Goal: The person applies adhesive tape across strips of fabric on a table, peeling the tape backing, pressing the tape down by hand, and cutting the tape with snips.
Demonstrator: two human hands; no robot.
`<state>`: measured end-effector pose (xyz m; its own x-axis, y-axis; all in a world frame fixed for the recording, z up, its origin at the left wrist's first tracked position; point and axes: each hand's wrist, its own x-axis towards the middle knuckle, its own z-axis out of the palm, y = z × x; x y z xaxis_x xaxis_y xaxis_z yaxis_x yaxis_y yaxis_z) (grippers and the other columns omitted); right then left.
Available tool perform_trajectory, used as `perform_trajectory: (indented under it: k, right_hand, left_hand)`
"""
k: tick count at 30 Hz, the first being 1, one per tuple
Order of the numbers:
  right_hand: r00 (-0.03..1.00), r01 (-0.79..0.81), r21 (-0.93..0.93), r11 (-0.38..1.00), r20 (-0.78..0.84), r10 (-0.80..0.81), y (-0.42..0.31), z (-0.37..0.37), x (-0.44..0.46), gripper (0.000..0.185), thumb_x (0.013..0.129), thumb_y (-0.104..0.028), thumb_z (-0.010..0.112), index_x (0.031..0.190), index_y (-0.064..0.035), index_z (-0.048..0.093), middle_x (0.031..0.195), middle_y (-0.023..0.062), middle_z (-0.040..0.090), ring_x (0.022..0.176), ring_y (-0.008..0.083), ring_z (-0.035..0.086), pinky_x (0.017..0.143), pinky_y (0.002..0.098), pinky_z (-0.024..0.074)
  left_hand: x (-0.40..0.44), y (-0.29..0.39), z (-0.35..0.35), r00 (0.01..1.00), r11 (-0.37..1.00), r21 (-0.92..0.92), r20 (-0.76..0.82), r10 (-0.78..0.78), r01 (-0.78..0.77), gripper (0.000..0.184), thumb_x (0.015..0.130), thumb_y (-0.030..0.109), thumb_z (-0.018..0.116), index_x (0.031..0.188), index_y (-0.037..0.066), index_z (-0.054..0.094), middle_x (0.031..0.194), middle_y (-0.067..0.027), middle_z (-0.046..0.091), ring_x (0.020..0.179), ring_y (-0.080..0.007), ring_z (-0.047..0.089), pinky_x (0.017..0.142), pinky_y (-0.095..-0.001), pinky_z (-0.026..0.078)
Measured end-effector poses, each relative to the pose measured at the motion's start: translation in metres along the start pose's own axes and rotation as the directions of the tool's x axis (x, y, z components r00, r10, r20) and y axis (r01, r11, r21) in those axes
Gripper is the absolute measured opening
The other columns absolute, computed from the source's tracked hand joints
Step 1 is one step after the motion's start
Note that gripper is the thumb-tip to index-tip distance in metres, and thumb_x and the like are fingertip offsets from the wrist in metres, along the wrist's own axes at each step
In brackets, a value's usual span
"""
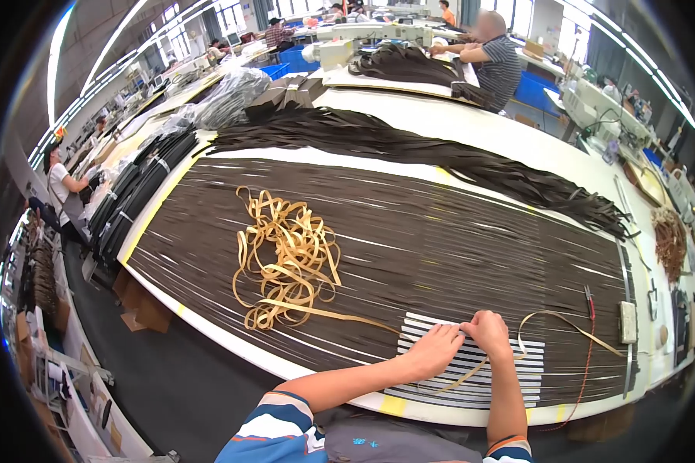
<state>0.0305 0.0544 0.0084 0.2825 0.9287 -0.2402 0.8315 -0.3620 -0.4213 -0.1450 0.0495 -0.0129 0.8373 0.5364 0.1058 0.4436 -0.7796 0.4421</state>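
One left hand (pixel 436 351) and one right hand (pixel 488 332) sitting side by side at striped section (pixel 471 390)

Left is lying palm down, fingers bent and close together; right is curling, fingers tucked; cannot tell what either is pinching. Tan ribbon (pixel 292 245) is lying tangled left on dark strips (pixel 386 255), one length running to the section, more showing near the hands and looping right. Worktop (pixel 444 415) is also carrying a dark bundle (pixel 409 144)

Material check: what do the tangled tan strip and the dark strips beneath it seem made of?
Tangled tan strip: perhaps synthetic leather or woven tape; faint shine along flat, pliable loops. Dark strips: possibly similar, or fabric; mostly matte, with few highlights.
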Motion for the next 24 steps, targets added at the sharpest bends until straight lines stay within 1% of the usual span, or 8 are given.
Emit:
perform_trajectory:
  k: [10,12,16,18,20,21,23,24]
  right_hand:
    - [1.000,0.018,-0.026,0.999,0.011,-0.017,-0.003,-0.007,-0.004,0.029,0.074,-0.031,0.077,0.075,-0.0027,0.071,0.074,0.0173,0.069,0.076,0.0339,0.068,0.071,0.0418,0.0532]
    - [0.998,0.007,-0.008,1.000,0.066,-0.006,-0.006,-0.016,-0.006,0.029,0.077,-0.032,0.077,0.078,-0.0037,0.072,0.078,0.0172,0.071,0.079,0.0346,0.069,0.073,0.0426,0.0537]
    - [0.998,0.034,0.108,0.994,0.056,-0.040,0.011,-0.027,-0.003,0.027,0.076,-0.029,0.078,0.075,-0.0027,0.071,0.068,0.0153,0.068,0.070,0.0303,0.069,0.068,0.0402,0.0536]
    - [0.990,0.113,0.176,0.978,0.059,-0.125,0.034,-0.026,0.007,0.025,0.073,-0.025,0.081,0.072,-0.0024,0.070,0.065,0.0146,0.067,0.061,0.0254,0.067,0.061,0.0366,0.0524]
    - [0.984,0.066,0.242,0.968,0.145,-0.104,0.044,-0.040,0.008,0.026,0.076,-0.021,0.080,0.069,-0.0010,0.066,0.061,0.0111,0.066,0.056,0.0167,0.061,0.056,0.0343,0.0494]
    - [0.977,-0.001,0.316,0.949,0.204,-0.067,0.049,-0.047,0.006,0.028,0.077,-0.022,0.079,0.069,-0.0012,0.063,0.058,0.0073,0.062,0.055,0.0113,0.056,0.053,0.0321,0.0470]
    - [0.974,-0.004,0.385,0.923,0.210,-0.084,0.071,-0.053,0.005,0.032,0.079,-0.025,0.078,0.068,-0.0009,0.060,0.055,0.0013,0.053,0.053,0.0096,0.047,0.050,0.0292,0.0408]
    - [0.975,-0.034,0.358,0.933,0.218,-0.048,0.076,-0.060,0.002,0.033,0.080,-0.024,0.077,0.067,-0.0015,0.057,0.055,-0.0016,0.049,0.053,0.0082,0.043,0.050,0.0281,0.0370]
  left_hand:
    - [0.005,0.000,0.009,0.998,0.999,0.051,-0.066,0.007,-0.003,0.040,0.082,0.001,0.053,0.120,-0.009,0.052,0.121,-0.0222,0.056,0.118,-0.0362,0.053,0.102,-0.0422,0.042]
    - [0.007,0.000,0.010,0.952,0.985,0.148,-0.278,0.126,-0.087,0.026,0.076,0.002,0.055,0.101,-0.005,0.056,0.094,-0.0158,0.057,0.093,-0.0283,0.056,0.087,-0.0381,0.045]
    - [0.010,-0.002,0.012,0.976,0.990,0.127,-0.197,0.093,-0.068,0.026,0.076,0.006,0.056,0.100,-0.004,0.057,0.093,-0.0154,0.056,0.092,-0.0284,0.056,0.085,-0.0382,0.046]
    - [0.012,-0.004,0.019,0.973,0.994,0.094,-0.221,0.069,-0.049,0.026,0.078,0.008,0.056,0.101,-0.004,0.056,0.096,-0.0179,0.057,0.094,-0.0311,0.058,0.082,-0.0406,0.048]
    - [0.014,-0.001,0.013,0.982,0.995,0.090,-0.185,0.046,-0.030,0.024,0.080,0.008,0.055,0.100,-0.004,0.057,0.096,-0.0179,0.057,0.093,-0.0316,0.058,0.082,-0.0410,0.049]
    - [0.013,0.003,0.003,0.997,0.998,-0.029,-0.059,-0.050,0.049,0.035,0.080,0.003,0.055,0.113,-0.007,0.055,0.113,-0.0213,0.059,0.108,-0.0357,0.057,0.095,-0.0410,0.047]
    - [0.012,0.004,0.002,0.998,0.999,0.036,-0.054,-0.021,0.022,0.040,0.079,0.001,0.057,0.117,-0.008,0.055,0.120,-0.0233,0.057,0.115,-0.0359,0.055,0.098,-0.0413,0.046]
    - [0.012,0.003,0.001,0.992,0.989,0.141,-0.112,0.053,-0.037,0.036,0.077,0.006,0.057,0.109,-0.009,0.057,0.105,-0.0202,0.058,0.104,-0.0314,0.055,0.094,-0.0374,0.046]
